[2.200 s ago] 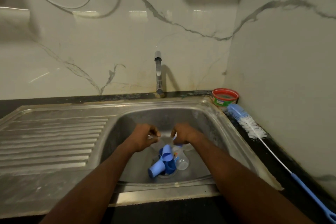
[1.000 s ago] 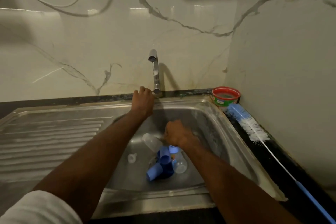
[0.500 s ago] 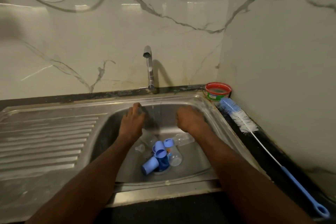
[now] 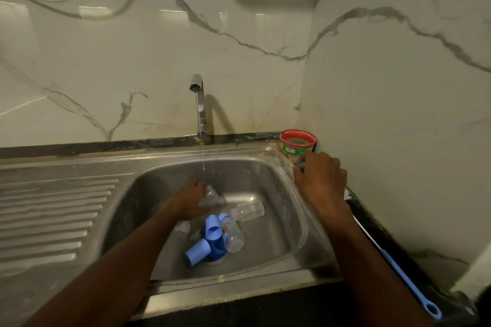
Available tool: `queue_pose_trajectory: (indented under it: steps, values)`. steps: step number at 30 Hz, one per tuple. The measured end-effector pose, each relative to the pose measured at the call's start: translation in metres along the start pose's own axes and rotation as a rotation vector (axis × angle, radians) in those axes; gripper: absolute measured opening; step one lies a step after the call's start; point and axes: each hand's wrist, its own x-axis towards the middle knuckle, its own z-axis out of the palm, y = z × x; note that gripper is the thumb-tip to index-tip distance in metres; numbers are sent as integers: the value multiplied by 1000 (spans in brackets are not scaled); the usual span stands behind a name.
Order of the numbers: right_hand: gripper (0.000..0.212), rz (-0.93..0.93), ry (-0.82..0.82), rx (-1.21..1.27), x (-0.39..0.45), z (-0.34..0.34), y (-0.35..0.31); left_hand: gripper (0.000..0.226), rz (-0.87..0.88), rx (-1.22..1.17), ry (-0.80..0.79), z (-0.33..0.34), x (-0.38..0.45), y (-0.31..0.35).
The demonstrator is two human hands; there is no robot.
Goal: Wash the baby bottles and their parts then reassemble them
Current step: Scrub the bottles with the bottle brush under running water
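A: Left hand (image 4: 190,200)?
B: Centre frame, gripping a clear plastic baby bottle (image 4: 211,196) under the stream from the chrome tap (image 4: 199,106), inside the steel sink (image 4: 292,210).
A: Right hand (image 4: 320,178)?
B: Right of centre, fingers curled round the head of the blue-handled bottle brush (image 4: 409,283) on the dark counter (image 4: 372,223), just below the red-rimmed green tub (image 4: 298,142).
A: Other parts?
B: Second clear bottle (image 4: 248,211), third clear bottle (image 4: 233,236) and blue caps (image 4: 204,243) by the drain.

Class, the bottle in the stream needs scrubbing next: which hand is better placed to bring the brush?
Right. The right hand already rests on the bottle brush head; the left hand holds the clear bottle under the water.
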Motion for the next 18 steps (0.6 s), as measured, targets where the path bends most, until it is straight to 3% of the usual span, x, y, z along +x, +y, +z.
queue_pose_trajectory:
  steps: [3, 5, 8, 11, 14, 18]
  values:
    - [24, 12, 37, 4, -1, -1, -4, 44, -66, -650, 280, -30, -3, 28]
    - [24, 33, 41, -6, -2, -5, -4, 44, -94, -980, 374, -51, -3, 54]
    - [29, 134, -7, -47, -3, -15, 6, 46, -132, -1322, 505, -72, 10, 79]
    - [35, 215, -37, -51, -3, -19, 20, 30, -228, -1580, 534, -87, 25, 94]
    - [41, 224, -69, -15, -6, -20, 30, 34, -238, -1587, 579, -96, 36, 98]
    - [43, 231, -109, -5, -14, -27, 40, 55, -38, -1075, 668, -99, 37, 87]
